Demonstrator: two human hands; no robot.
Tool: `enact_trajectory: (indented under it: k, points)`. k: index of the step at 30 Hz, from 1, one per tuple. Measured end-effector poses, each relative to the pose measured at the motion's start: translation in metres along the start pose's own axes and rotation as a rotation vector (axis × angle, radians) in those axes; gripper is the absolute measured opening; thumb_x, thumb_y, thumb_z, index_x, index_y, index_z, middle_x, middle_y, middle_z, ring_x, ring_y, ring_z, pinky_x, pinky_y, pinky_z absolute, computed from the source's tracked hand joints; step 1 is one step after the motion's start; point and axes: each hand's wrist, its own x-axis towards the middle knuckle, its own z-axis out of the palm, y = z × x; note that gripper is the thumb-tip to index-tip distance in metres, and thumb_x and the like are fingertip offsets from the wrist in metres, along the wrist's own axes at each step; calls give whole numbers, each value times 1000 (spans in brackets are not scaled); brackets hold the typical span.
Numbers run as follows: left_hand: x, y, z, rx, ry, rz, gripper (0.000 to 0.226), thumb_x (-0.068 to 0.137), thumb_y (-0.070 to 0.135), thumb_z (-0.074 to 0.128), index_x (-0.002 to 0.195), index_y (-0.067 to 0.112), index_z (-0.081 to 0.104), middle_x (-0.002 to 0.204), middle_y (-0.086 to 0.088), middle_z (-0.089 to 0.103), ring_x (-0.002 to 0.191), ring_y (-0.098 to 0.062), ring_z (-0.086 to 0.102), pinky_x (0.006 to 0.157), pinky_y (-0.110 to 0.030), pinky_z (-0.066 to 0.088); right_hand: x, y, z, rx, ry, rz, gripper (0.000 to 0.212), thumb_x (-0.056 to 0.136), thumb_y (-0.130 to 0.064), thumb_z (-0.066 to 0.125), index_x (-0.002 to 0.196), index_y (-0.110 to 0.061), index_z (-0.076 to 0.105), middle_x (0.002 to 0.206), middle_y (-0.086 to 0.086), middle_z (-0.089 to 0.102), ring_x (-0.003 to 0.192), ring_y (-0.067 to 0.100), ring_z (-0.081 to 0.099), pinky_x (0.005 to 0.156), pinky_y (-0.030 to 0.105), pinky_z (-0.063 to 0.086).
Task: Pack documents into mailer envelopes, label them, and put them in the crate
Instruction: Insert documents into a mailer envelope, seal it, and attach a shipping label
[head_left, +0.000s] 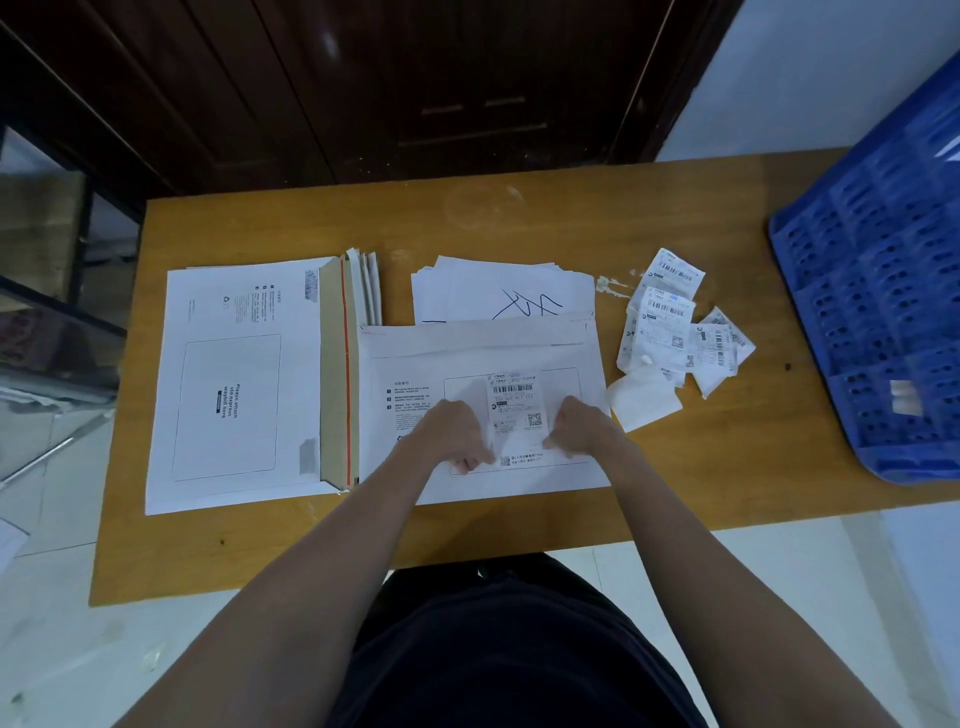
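toward the left edge of the wooden worktop (519, 218) lies a stack of blank mailer envelopes (234, 384), turned sideways, with its brown flap and red strip (345, 374) along the right side. just beside it, near the middle of the front edge, a single mailer envelope (415, 364) lies flat, its flap end toward the back. a shipping label (514, 410) sits upright inside the printed waybill frame on this envelope. the left hand (457, 434) presses down at the label's lower left edge, fingers curled, knuckles up; the right hand (579, 428) does the same at the lower right edge. both hands touch the label and the envelope, but whether either pinches the label or only presses it flat cannot be told. behind the envelope, partly under its flap, is a loose pile of documents (498, 288), the top sheet marked with black pen strokes. to the right, a scatter of spare labels (670, 322) and peeled backing paper (644, 400) lies on the bare wood. at the right edge stands the blue crate (883, 291), tilted, its perforated wall facing the camera.
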Motion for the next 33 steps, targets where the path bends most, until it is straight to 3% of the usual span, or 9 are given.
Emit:
enact_trajectory:
  k: [4, 7, 10, 19, 23, 25, 28, 30, 33]
  points:
    - [9, 2, -6, -353, -31, -147, 67, 95, 54, 43, 80, -5, 71, 79, -16, 73, 69, -24, 72, 70, -30, 57, 2, -8, -3, 166, 73, 66, 49, 97, -49, 27, 88, -10, 56, 67, 7, 65, 74, 22, 67, 63, 27, 39]
    - [15, 3, -1, -285, 41, -169, 69, 95, 56, 38, 84, -3, 72, 81, -16, 74, 74, -27, 72, 77, -36, 59, 5, -13, 0, 90, 154, 97, 61, 96, -58, 19, 78, -13, 56, 71, 7, 68, 74, 20, 67, 61, 27, 36]
    - [18, 6, 4, -142, 136, -189, 59, 95, 53, 41, 72, 3, 61, 67, -8, 67, 67, -24, 68, 68, -30, 56, 6, -19, 5, -46, 194, 112, 63, 96, -61, 19, 85, -13, 58, 85, 6, 69, 84, 22, 65, 68, 30, 40]
    - [21, 9, 7, -99, 222, -178, 50, 99, 38, 41, 61, 8, 53, 53, -3, 56, 50, -17, 57, 54, -24, 47, 7, -23, 6, -102, 185, 159, 25, 97, -13, 34, 102, -13, 59, 94, 0, 59, 92, 20, 56, 68, 32, 38]
    - [21, 8, 5, -170, 198, -231, 49, 100, 36, 29, 76, 2, 54, 71, -11, 60, 71, -29, 64, 68, -31, 53, 10, -19, 5, -47, 211, 97, 62, 99, -56, 18, 77, -12, 56, 84, 6, 68, 86, 22, 64, 70, 30, 40]
    - [19, 11, 2, -186, 167, -253, 59, 99, 47, 24, 74, 4, 56, 75, -13, 63, 75, -30, 65, 73, -33, 55, 10, -21, 5, -69, 215, 94, 62, 97, -60, 20, 73, -14, 55, 83, 5, 68, 84, 21, 65, 69, 29, 40]
    - [22, 17, -6, -236, 27, -300, 77, 97, 55, 16, 87, -1, 67, 81, -17, 71, 77, -31, 70, 82, -38, 57, 6, -27, 0, -142, 219, 80, 47, 101, -43, 28, 72, -13, 51, 87, 4, 69, 84, 21, 64, 69, 29, 39]
    - [24, 20, -12, -287, -81, -342, 82, 97, 53, 13, 91, -6, 69, 76, -19, 72, 71, -31, 72, 81, -38, 57, 5, -29, -4, -148, 196, 109, 16, 96, -15, 40, 89, -12, 55, 89, 2, 63, 85, 21, 59, 67, 30, 39]
    - [25, 20, -13, -314, -132, -373, 81, 97, 51, 13, 95, -9, 68, 74, -20, 72, 68, -31, 72, 75, -35, 58, 4, -29, -6, -138, 183, 123, 24, 95, -11, 37, 107, -13, 58, 94, 3, 65, 88, 22, 61, 73, 31, 43]
